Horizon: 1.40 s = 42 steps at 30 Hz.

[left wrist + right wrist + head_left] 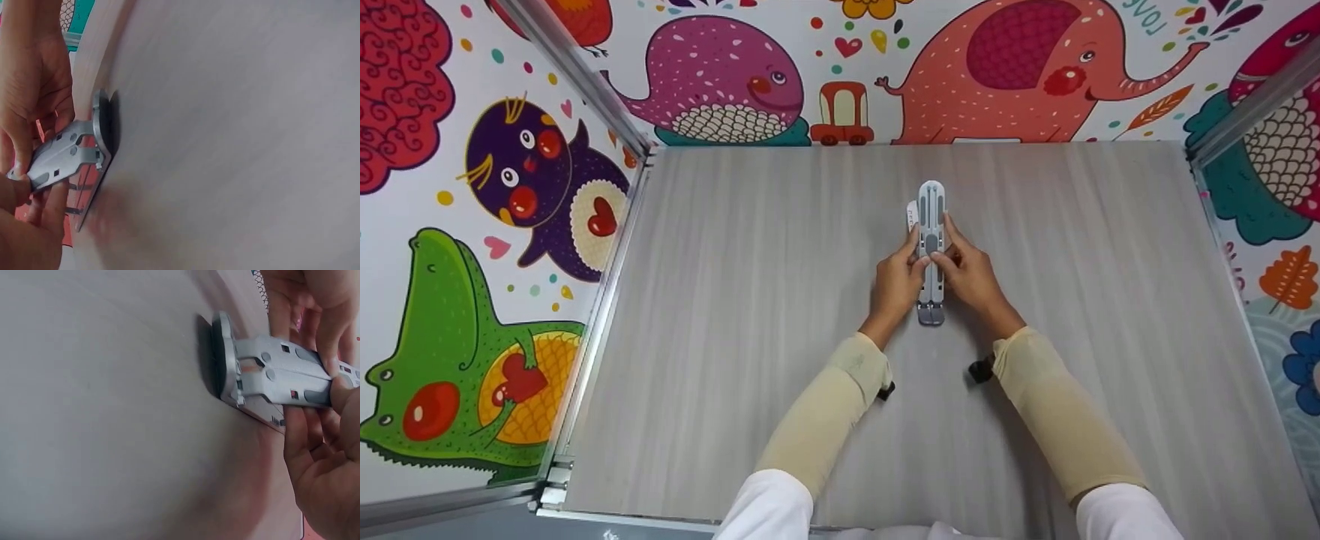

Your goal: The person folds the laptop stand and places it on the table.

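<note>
A silver-grey folding stand is between the two hands, its long body running from 12 to 6 o'clock in the head view. Its dark hinged foot makes the 6 o'clock end, nearer to the person than the grip. The longer part of the body passes beyond the thumbs toward 12 o'clock.

The left hand comes from 8 o'clock and the right hand from 4 o'clock. Both are pinching the stand: the two thumbs press on its upper face, their tips close to each other, and the other fingers support it at the edges and below, as the wrist views show. In the right wrist view, the foot points to 9 o'clock and the thumbs are toward 3 o'clock.

At 10 o'clock of the stand, a white strip with small dark marks shows beside its edge. Under all this is a grey wood-pattern table. Beyond its far edge, a printed whale is at 11 o'clock from the stand and an elephant at 1 o'clock.
</note>
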Each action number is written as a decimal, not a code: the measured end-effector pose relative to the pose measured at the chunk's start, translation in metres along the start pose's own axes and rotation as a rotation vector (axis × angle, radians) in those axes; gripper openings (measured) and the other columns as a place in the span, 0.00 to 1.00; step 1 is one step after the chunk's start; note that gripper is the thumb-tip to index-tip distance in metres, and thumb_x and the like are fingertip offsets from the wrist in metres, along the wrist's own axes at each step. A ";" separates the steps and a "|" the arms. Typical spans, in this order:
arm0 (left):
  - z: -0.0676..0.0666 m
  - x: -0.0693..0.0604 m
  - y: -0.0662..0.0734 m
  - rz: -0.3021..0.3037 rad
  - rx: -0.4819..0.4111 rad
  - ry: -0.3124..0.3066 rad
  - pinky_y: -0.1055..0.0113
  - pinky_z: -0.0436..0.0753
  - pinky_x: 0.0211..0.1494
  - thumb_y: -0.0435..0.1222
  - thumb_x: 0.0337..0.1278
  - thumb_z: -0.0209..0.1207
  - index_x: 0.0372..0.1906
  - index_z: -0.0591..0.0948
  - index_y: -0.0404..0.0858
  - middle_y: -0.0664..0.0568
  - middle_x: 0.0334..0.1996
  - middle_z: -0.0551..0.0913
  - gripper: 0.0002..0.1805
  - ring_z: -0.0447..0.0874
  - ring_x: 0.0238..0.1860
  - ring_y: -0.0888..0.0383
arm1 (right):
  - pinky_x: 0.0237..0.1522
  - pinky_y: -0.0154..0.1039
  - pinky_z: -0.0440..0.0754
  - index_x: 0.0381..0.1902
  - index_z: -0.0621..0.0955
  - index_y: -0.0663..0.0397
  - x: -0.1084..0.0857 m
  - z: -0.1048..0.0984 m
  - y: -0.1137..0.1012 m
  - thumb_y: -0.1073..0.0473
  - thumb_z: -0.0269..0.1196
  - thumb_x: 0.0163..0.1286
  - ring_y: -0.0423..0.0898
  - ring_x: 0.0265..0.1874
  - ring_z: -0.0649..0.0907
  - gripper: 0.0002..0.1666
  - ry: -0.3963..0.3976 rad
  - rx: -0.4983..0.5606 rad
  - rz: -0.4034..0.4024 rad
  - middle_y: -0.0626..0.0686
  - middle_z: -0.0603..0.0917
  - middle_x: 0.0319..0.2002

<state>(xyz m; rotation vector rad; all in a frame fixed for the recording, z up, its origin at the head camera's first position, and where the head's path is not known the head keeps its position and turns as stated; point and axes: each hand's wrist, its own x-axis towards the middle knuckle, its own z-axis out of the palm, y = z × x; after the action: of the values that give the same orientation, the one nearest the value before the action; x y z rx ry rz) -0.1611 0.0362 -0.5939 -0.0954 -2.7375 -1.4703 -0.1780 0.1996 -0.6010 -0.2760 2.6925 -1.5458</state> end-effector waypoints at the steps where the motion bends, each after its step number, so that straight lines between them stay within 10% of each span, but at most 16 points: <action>1: 0.000 -0.002 0.002 -0.004 0.022 0.004 0.68 0.79 0.37 0.39 0.72 0.60 0.79 0.63 0.52 0.51 0.44 0.88 0.35 0.79 0.34 0.61 | 0.28 0.34 0.82 0.81 0.54 0.25 0.001 -0.002 -0.001 0.55 0.62 0.75 0.48 0.31 0.79 0.45 -0.004 0.001 -0.003 0.57 0.82 0.37; 7: 0.001 -0.024 0.013 -0.034 0.240 -0.031 0.59 0.82 0.45 0.45 0.69 0.62 0.81 0.59 0.48 0.49 0.47 0.83 0.41 0.82 0.42 0.55 | 0.43 0.48 0.84 0.82 0.56 0.43 0.018 -0.019 -0.014 0.51 0.58 0.79 0.54 0.42 0.83 0.40 0.019 -0.057 -0.067 0.63 0.76 0.61; 11: 0.008 -0.042 0.020 -0.070 0.416 -0.069 0.54 0.81 0.52 0.51 0.61 0.68 0.82 0.56 0.44 0.45 0.54 0.80 0.50 0.79 0.50 0.48 | 0.57 0.55 0.80 0.81 0.60 0.36 0.038 -0.033 -0.031 0.50 0.54 0.81 0.56 0.53 0.83 0.35 0.053 -0.127 -0.112 0.58 0.71 0.71; 16: 0.023 -0.059 0.027 -0.141 0.593 -0.106 0.52 0.81 0.52 0.56 0.55 0.71 0.82 0.51 0.40 0.44 0.57 0.78 0.59 0.75 0.53 0.47 | 0.70 0.54 0.73 0.77 0.67 0.26 0.059 -0.045 -0.046 0.53 0.57 0.79 0.52 0.66 0.78 0.32 0.043 -0.269 -0.172 0.51 0.76 0.70; 21: 0.034 -0.062 0.029 -0.165 0.738 -0.078 0.53 0.82 0.47 0.60 0.52 0.71 0.82 0.51 0.36 0.44 0.54 0.81 0.62 0.78 0.52 0.48 | 0.63 0.47 0.81 0.70 0.78 0.37 0.070 -0.044 -0.052 0.57 0.61 0.76 0.49 0.64 0.78 0.26 0.019 -0.284 -0.175 0.52 0.81 0.63; 42: 0.037 -0.059 0.032 -0.082 0.812 0.009 0.54 0.78 0.40 0.56 0.48 0.74 0.78 0.61 0.30 0.45 0.48 0.86 0.58 0.85 0.44 0.50 | 0.49 0.44 0.87 0.47 0.87 0.52 0.094 -0.038 -0.074 0.60 0.68 0.70 0.47 0.42 0.83 0.10 0.065 -0.232 -0.034 0.53 0.87 0.44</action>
<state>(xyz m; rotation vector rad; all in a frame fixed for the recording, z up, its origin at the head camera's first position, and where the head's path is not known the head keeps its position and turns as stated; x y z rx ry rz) -0.1003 0.0828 -0.5914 0.0489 -3.1050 -0.2722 -0.2639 0.1802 -0.5124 -0.2828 2.9347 -1.2707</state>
